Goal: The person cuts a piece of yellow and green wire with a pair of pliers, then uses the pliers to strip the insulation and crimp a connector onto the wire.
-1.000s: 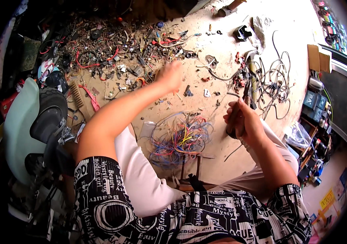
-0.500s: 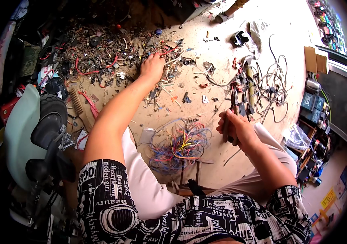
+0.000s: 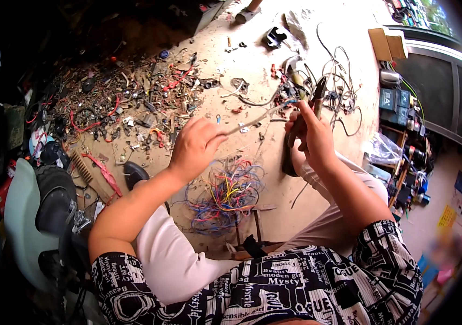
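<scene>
My left hand (image 3: 195,146) is closed on one end of a short grey cable (image 3: 258,118), which slants up and right to my right hand (image 3: 316,132). Dark-handled pliers (image 3: 320,93) are gripped in my right hand, jaws pointing away from me. The cable's bluish far end lies by the right thumb and fingers; whether they pinch it I cannot make out. Below and between my hands, a loose tangle of thin coloured wires (image 3: 225,189) rests on the floor.
A heap of small scrap (image 3: 128,100) spreads across the far left. Dark cables (image 3: 344,92) lie coiled beyond my right hand, near a black plastic part (image 3: 276,37). A brush (image 3: 81,167) and a wheel (image 3: 56,195) are at left; a clear plastic bag (image 3: 385,148) is at right.
My left hand has come back from the scrap heap with the grey cable, toward my right hand. My right hand has lifted a little with the pliers. The view has shifted.
</scene>
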The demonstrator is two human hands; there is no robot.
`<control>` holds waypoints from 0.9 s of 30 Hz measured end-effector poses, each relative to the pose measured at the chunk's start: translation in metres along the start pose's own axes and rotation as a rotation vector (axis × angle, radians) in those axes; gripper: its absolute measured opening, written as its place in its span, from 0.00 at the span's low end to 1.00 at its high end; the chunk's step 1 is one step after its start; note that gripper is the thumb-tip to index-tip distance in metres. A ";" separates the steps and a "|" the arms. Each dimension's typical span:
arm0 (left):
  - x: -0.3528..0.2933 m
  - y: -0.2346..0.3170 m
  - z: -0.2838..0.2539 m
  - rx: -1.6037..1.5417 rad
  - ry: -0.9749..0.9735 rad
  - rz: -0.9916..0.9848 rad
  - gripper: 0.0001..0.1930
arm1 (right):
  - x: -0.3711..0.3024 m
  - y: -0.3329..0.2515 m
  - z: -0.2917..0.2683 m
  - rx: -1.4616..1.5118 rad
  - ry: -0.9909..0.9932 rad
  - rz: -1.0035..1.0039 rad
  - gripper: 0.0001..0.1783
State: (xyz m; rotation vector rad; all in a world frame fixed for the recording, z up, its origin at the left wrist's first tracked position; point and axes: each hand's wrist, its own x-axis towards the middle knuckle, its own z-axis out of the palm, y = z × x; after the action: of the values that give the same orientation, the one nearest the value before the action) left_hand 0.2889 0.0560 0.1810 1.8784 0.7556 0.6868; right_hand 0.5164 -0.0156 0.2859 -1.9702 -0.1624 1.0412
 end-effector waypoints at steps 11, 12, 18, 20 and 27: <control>-0.004 0.028 0.015 -0.452 -0.348 -0.325 0.14 | -0.015 0.022 0.005 -0.089 -0.290 0.100 0.09; -0.001 0.033 0.015 -0.634 -0.382 -0.466 0.15 | -0.018 0.025 0.005 -0.085 -0.341 0.113 0.10; 0.000 0.023 0.021 -0.871 -0.452 -0.637 0.10 | -0.020 0.024 0.010 -0.125 -0.364 0.159 0.11; -0.002 0.022 0.023 -1.196 -0.472 -0.961 0.10 | -0.021 0.022 0.010 -0.147 -0.384 0.164 0.11; -0.010 0.022 0.023 -1.386 -0.547 -1.074 0.10 | -0.022 0.024 0.016 -0.251 -0.370 0.093 0.12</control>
State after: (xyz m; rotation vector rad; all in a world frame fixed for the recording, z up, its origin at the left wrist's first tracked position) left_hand 0.3039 0.0280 0.1914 0.2068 0.5345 -0.0994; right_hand 0.4843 -0.0297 0.2770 -2.0015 -0.4243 1.5027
